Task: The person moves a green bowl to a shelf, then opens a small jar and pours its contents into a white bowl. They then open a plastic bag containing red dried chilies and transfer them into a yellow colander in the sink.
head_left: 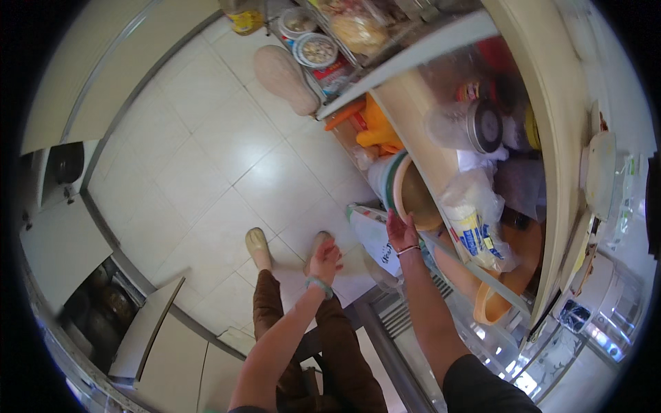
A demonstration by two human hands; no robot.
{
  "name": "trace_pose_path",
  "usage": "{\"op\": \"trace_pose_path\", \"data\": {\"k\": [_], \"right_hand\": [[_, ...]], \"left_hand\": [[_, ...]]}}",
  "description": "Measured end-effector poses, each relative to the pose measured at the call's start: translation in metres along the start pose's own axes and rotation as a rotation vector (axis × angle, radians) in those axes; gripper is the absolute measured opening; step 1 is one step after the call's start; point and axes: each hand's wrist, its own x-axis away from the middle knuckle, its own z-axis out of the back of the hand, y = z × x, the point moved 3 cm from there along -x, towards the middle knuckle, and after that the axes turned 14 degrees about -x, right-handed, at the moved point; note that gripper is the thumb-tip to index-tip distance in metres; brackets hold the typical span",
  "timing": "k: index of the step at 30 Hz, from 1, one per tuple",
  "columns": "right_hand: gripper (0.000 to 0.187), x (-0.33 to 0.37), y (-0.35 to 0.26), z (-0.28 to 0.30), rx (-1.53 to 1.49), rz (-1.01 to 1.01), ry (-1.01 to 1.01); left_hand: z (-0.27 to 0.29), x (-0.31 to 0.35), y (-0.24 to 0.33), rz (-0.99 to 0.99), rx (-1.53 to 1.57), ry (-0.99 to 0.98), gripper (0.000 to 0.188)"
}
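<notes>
Tiled floor; basins already nested beneath shelf's front edge, right hand gripping rim, not yet released; left hand empty, half-curled.

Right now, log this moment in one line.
right hand: at rim of nested bowls | left hand: empty, above floor | gourd: on floor

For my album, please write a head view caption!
Right hand at the edge of nested bowls, left hand empty above the pale tiled floor.
</notes>
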Motion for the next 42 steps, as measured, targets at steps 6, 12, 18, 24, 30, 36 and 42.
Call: {"op": "trace_pose_path", "data": {"k": [6, 12, 18, 24, 30, 36, 42], "right_hand": [[0.039, 0.057, 0.096, -0.009, 0.328, -0.059, 0.276], [0.030, 0.166, 0.250, 0.006, 0.914, -0.459, 0.218], [0.035, 0.247, 0.377, -0.066, 1.143, -0.630, 0.105], [0.044, 0.259, 0.498, -0.181, 1.180, -0.624, -0.108], [0.045, 0.307, 0.661, -0.249, 1.174, -0.794, -0.335], [0.042, 0.375, 0.795, -0.282, 1.465, -0.948, -0.648], [0.042, 0.390, 0.923, -0.296, 1.996, -0.967, -0.988]], "left_hand": [[0.070, 0.093, -0.005, 0.061, 0.186, 0.015, 0.031], [0.114, 0.174, 0.024, -0.097, 0.359, -0.021, 0.022], [0.194, 0.279, 0.079, -0.268, 0.513, 0.117, 0.025], [0.308, 0.394, 0.155, -0.426, 0.550, 0.263, 0.049], [0.408, 0.459, 0.185, -0.707, 0.671, 0.261, 0.055], [0.493, 0.533, 0.205, -0.861, 0.765, 0.612, 0.058], [0.593, 0.569, 0.189, -0.899, 1.003, 0.864, 0.060]]}}
